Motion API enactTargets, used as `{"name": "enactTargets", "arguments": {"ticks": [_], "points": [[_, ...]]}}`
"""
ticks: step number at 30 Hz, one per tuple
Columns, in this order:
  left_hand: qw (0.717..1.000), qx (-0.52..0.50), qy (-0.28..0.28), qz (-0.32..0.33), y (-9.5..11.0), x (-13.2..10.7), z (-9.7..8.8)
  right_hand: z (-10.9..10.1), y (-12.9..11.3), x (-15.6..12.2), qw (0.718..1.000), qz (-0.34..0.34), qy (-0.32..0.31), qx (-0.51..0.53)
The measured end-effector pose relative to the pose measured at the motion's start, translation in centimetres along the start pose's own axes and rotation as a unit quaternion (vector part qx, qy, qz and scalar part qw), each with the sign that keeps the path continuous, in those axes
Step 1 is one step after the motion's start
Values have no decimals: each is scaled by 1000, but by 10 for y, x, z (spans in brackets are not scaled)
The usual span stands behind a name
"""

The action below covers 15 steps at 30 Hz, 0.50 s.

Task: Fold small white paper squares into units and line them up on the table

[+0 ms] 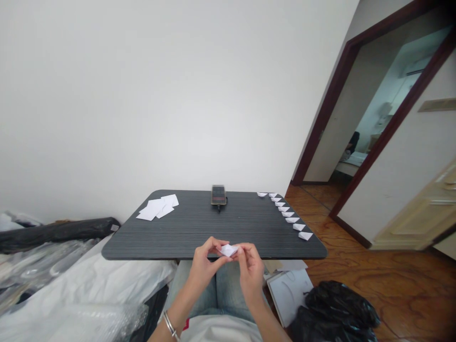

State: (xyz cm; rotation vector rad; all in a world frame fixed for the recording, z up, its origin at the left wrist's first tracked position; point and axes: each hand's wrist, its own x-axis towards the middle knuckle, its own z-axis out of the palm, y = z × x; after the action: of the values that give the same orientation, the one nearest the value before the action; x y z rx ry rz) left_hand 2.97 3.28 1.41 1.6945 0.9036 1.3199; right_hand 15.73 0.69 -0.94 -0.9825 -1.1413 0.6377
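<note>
Between my two hands, at the front edge of the dark table (199, 232), is a small folded white paper boat (228, 250). My left hand (207, 255) pinches its left end with thumb and fingers. On the other side, my right hand (249, 262) grips the right end in the same way. Several folded paper boats (289, 220) stand in a row along the table's right edge, with one more boat (261, 194) at the back. Loose white paper sheets (156, 207) overlap in a pile at the left.
A small dark device (218, 195) with a cable stands at the back middle, by the wall. Plastic-wrapped bundles (64, 256) lie on the left. Below the table at right are a white paper bag (290, 292) and a black plastic bag (338, 308).
</note>
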Motion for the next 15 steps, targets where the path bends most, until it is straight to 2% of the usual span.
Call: {"name": "enactTargets", "arguments": {"ticks": [9,15], "points": [[983,-162,61,-58,-2,-1,10,8,0,-3,993,64,48,83],[972,-195,92,-90,0,0,14,8,3,-3,990,81,45,110]]}}
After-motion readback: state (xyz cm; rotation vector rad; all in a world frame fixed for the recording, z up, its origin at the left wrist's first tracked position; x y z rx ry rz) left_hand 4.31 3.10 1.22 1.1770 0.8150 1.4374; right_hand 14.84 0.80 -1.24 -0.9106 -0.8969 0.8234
